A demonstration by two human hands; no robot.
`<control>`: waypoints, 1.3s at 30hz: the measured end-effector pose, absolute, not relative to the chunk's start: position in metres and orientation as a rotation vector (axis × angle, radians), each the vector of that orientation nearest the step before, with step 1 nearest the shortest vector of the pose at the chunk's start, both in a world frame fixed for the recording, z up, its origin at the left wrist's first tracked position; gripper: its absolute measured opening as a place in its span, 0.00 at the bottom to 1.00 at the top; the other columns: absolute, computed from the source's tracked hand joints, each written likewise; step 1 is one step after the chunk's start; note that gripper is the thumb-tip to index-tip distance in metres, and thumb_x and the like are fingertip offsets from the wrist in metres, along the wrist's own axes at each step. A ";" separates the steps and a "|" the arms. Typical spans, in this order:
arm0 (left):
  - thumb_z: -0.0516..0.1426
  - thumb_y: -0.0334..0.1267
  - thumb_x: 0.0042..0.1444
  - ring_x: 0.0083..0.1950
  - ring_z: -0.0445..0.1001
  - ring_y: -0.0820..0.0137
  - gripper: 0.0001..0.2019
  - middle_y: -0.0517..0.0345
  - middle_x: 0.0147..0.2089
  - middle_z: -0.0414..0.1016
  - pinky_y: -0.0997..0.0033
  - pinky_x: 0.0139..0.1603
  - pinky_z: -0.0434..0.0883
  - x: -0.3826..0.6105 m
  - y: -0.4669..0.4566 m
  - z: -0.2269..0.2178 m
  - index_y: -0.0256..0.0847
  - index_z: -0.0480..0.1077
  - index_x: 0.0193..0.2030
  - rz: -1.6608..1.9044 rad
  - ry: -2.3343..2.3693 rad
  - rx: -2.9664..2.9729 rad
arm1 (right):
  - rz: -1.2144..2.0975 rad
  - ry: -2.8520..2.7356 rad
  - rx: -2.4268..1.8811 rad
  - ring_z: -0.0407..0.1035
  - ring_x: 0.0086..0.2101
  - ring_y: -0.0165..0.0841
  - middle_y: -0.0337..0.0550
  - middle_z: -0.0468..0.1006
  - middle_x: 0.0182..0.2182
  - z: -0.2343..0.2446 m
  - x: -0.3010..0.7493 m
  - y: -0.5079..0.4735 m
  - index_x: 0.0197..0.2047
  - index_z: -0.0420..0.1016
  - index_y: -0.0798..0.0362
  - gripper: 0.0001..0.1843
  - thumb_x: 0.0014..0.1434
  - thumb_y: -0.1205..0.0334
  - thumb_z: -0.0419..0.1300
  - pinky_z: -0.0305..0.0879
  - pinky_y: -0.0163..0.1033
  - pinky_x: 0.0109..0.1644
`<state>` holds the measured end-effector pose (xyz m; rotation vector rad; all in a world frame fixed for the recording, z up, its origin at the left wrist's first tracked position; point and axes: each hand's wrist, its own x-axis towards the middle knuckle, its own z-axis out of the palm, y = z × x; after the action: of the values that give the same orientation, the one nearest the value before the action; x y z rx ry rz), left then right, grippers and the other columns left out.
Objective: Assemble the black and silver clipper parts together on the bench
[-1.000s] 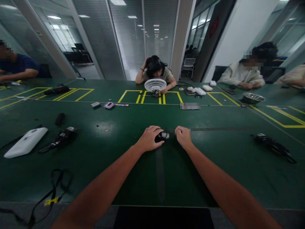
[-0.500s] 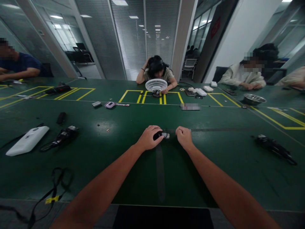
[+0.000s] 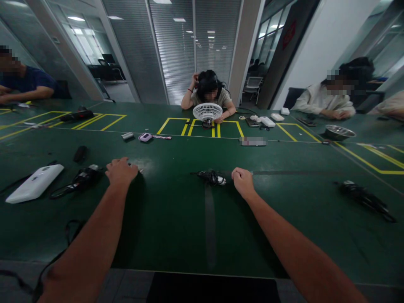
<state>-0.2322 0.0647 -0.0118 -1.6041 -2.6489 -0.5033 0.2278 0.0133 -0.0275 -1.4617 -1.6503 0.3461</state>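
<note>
My left hand is low over the table at left, empty as far as I can see, with its fingers apart. Small bits lie by its thumb, and a black corded bundle with a pale end is just to its left. A similar bundle, its black cord wound around a silvery end, lies in the middle, touched by neither hand. Right beside that end, my right hand rests as a closed fist. Its curled fingers hide whatever may be inside.
At left lie a white flat case and a small black object. Another black corded bundle lies at right. Farther off are a white fan, a purple device and a metal bowl. Several people sit around the table.
My left hand has let go of the middle bundle and moved left across the table. The bundle stays lying there. My right fist is almost unmoved.
</note>
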 end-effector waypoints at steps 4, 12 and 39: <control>0.57 0.44 0.54 0.61 0.60 0.35 0.28 0.30 0.63 0.61 0.37 0.52 0.65 -0.245 0.067 -0.020 0.34 0.65 0.61 -0.433 -2.685 -1.599 | 0.373 -1.656 -1.472 0.60 0.22 0.29 0.36 0.65 0.17 -0.027 0.228 0.013 0.18 0.65 0.53 0.14 0.51 0.68 0.47 0.52 0.34 0.28; 0.55 0.37 0.55 0.56 0.67 0.42 0.19 0.38 0.56 0.71 0.44 0.50 0.67 -0.237 0.076 -0.021 0.38 0.74 0.53 -0.386 -2.670 -1.726 | 0.390 -1.630 -1.476 0.59 0.21 0.28 0.36 0.64 0.16 -0.028 0.229 0.012 0.18 0.65 0.52 0.14 0.52 0.68 0.47 0.51 0.33 0.27; 0.49 0.30 0.63 0.52 0.70 0.62 0.13 0.50 0.49 0.74 0.54 0.56 0.68 0.030 -0.002 0.001 0.42 0.71 0.50 -1.195 -1.027 -2.643 | 0.758 -1.697 -1.095 0.67 0.32 0.31 0.43 0.75 0.37 -0.002 0.201 -0.012 0.45 0.74 0.53 0.13 0.60 0.61 0.53 0.64 0.35 0.37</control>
<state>0.0296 -0.0015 0.0007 -2.6434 -1.0271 -1.1948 0.2012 -0.0122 -0.0020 -1.0947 -1.6967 0.7581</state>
